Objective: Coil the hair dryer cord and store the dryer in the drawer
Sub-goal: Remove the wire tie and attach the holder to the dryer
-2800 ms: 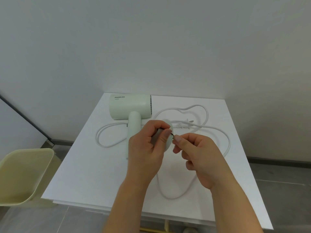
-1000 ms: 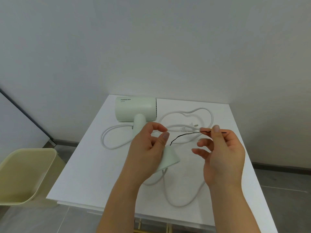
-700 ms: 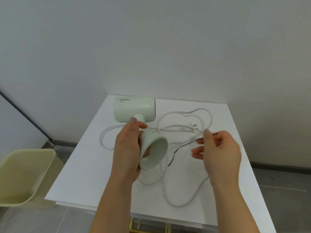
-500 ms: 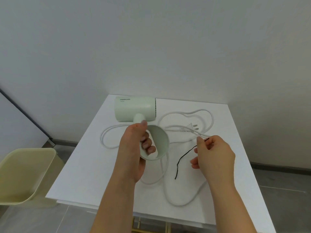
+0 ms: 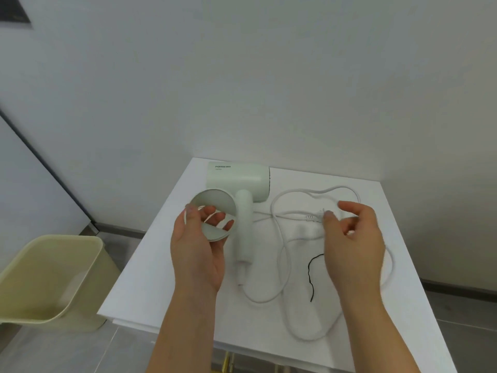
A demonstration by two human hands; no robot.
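Observation:
A pale green hair dryer lies on the white table, barrel to the back, handle pointing toward me. Its white cord sprawls in loose loops over the right half of the table, the plug lying near the middle. My left hand grips a pale green nozzle ring, fingers inside it, held just left of the dryer handle. My right hand hovers above the plug with fingers spread, holding nothing. A thin black tie lies on the table under that hand.
A yellowish plastic bin stands on the floor to the left of the table. A grey-white wall rises right behind the table. No drawer shows in this view.
My right hand pulled the black tie out of the nozzle, then let it drop onto the table and rose over the plug. My left hand turned the nozzle and carried it left and back.

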